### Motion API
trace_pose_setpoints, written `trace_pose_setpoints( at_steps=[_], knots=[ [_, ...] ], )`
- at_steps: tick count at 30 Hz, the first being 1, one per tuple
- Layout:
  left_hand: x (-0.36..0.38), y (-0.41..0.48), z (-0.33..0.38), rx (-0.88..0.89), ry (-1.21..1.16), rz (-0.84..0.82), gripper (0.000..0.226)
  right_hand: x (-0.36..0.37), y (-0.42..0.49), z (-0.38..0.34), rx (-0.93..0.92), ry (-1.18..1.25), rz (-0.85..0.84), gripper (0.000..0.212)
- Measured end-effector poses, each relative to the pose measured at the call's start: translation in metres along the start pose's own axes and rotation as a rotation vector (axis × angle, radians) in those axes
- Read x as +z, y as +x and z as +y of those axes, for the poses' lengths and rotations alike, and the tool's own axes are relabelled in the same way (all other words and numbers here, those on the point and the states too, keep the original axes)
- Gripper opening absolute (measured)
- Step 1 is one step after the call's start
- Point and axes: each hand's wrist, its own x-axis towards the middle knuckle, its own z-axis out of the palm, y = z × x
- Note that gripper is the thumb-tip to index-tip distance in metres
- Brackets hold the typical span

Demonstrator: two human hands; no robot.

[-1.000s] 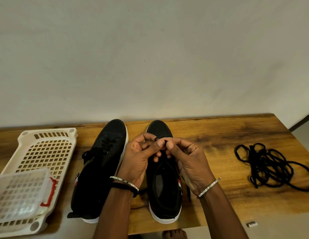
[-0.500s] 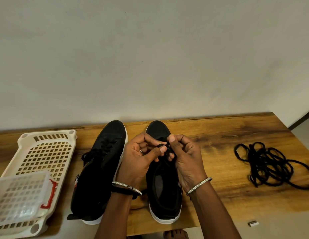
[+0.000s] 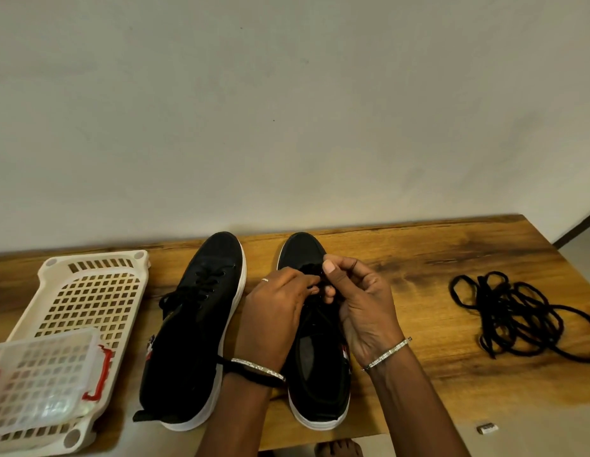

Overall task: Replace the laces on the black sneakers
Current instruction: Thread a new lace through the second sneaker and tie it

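STEP: working the lace [image 3: 311, 270] at the front eyelets | HOW: keep it flat, pull evenly, steady the tongue | GRIP: left hand [image 3: 277, 311] and right hand [image 3: 363, 308] both pinch the lace | THING: right sneaker [image 3: 315, 400], black with a white sole, on the worktop [image 3: 419, 265], toe away; laced left sneaker [image 3: 194, 331] just beside it

Wooden table [image 3: 419, 258] against a plain wall. Two black sneakers side by side, toes to the wall. Left sneaker [image 3: 198, 324] laced. Both hands over the right sneaker [image 3: 316, 394]: left hand [image 3: 274, 311] and right hand [image 3: 363, 308] pinch a black lace [image 3: 310, 269] near its front eyelets. Loose laces [image 3: 514, 321] heaped well to the right. White slotted basket [image 3: 96, 258] at far left, with a clear box [image 3: 40, 374] resting on it.
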Motion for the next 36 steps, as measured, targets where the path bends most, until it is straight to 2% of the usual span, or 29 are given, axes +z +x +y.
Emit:
trace_pose_setpoints(
  at_steps=[2, 6, 8, 13, 17, 24, 29, 33, 36],
  knots=[
    [0.001, 0.001, -0.002, -0.051, 0.025, -0.026, 0.033, -0.001, -0.001, -0.004, 0.013, -0.006, -0.059, 0.022],
    [-0.001, 0.008, -0.006, -0.194, -0.106, -0.035, 0.011, -0.006, -0.003, -0.009, 0.015, -0.021, -0.176, 0.025],
    [-0.003, 0.009, -0.007, -0.280, -0.260, -0.056, 0.010, -0.008, -0.004, -0.010, 0.026, -0.010, -0.234, 0.027],
    [-0.011, 0.011, -0.005, -0.594, -0.866, -0.151, 0.014, -0.014, -0.006, -0.012, -0.020, -0.115, -0.317, 0.025],
    [-0.012, 0.012, -0.004, -0.710, -1.113, -0.135, 0.023, -0.014, -0.010, -0.017, -0.024, -0.180, -0.357, 0.036],
    [-0.011, 0.013, -0.004, -0.799, -1.202, -0.099, 0.026, -0.012, -0.012, -0.018, -0.077, -0.271, -0.347, 0.038],
    [-0.011, 0.012, -0.002, -0.852, -1.225, -0.098, 0.028, -0.016, -0.008, -0.014, -0.150, -0.304, -0.278, 0.027],
    [-0.012, 0.011, -0.004, -0.849, -1.179, -0.110, 0.029, -0.021, -0.004, -0.010, -0.194, -0.345, -0.233, 0.016],
    [-0.012, 0.010, -0.007, -0.842, -1.115, -0.086, 0.029, -0.024, -0.003, -0.006, -0.188, -0.323, -0.203, 0.017]
  ],
)
